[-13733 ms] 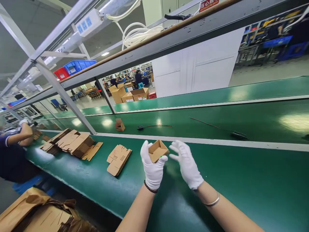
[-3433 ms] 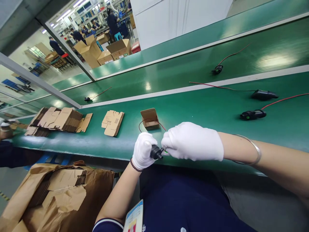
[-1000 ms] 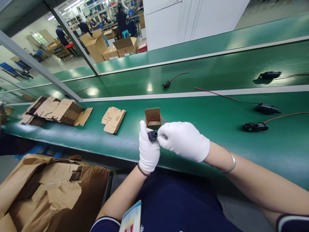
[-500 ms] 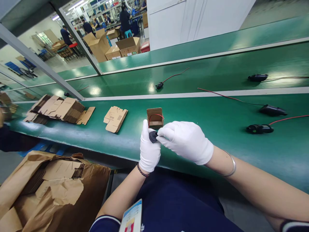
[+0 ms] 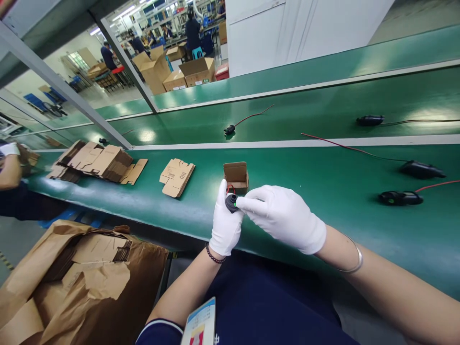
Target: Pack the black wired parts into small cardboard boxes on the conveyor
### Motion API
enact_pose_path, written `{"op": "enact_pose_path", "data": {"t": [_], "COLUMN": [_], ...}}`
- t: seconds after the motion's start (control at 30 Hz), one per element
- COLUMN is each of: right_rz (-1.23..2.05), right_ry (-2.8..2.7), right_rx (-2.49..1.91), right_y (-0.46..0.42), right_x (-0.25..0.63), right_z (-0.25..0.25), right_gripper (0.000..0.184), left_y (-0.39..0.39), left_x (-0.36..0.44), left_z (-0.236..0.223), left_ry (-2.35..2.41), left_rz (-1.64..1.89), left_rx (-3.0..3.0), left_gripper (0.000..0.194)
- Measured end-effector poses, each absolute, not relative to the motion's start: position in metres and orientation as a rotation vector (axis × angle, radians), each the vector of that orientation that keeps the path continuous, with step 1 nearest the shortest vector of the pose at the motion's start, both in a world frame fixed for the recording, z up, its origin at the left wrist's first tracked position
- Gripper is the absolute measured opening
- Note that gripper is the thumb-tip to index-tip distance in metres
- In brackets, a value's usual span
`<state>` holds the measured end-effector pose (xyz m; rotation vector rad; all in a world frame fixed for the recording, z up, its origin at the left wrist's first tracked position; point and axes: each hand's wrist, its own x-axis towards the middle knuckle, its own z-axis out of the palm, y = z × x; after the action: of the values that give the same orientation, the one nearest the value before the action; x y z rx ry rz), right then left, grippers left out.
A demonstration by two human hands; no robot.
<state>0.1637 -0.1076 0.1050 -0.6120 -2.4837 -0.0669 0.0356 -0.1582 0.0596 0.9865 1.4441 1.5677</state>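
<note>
My left hand (image 5: 227, 223), in a white glove, is wrapped round a black cylindrical device (image 5: 230, 205) with red wire, its ringed round end facing up. My right hand (image 5: 283, 215), also gloved, has thumb and forefinger pinched at the device's upper right edge. A small green spot shows at those fingertips; I cannot make out whether it is a separate piece or part of the device. Just behind the left hand stands an open small cardboard box (image 5: 236, 171), its flap raised, with the red wire (image 5: 230, 189) in front of its opening.
Flattened cartons (image 5: 177, 178) lie left of the box, beside a larger stack (image 5: 102, 160). Black wired devices (image 5: 400, 197) lie at right, others (image 5: 230, 130) on the belt behind. A paper-lined carton (image 5: 143, 268) stands lower left. A co-worker's gloved hand (image 5: 10, 149) is at far left.
The device's end has tipped so its ringed opening and a green spot show. Devices on the rear belt have shifted left. A co-worker's gloved hand has come into view at far left.
</note>
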Motion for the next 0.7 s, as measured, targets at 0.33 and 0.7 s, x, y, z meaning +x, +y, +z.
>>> {"op": "enact_pose_path", "data": {"t": [0.33,0.7], "right_rz": [0.161,0.402], "right_ry": [-2.421,-2.353], "right_rx": [-0.542,-0.706], "right_y": [-0.110,-0.104], "right_x": [0.161,0.162], "right_z": [0.100,0.105], "right_gripper": [0.025,0.022], "left_y": [-0.163,-0.158], "left_x": [0.036,0.032], "left_z": [0.067,0.074], "left_ry": [1.476,1.292], "left_rz": [1.563,1.454], "left_rx": [0.989,0.998], "left_gripper": [0.081,0.080]}}
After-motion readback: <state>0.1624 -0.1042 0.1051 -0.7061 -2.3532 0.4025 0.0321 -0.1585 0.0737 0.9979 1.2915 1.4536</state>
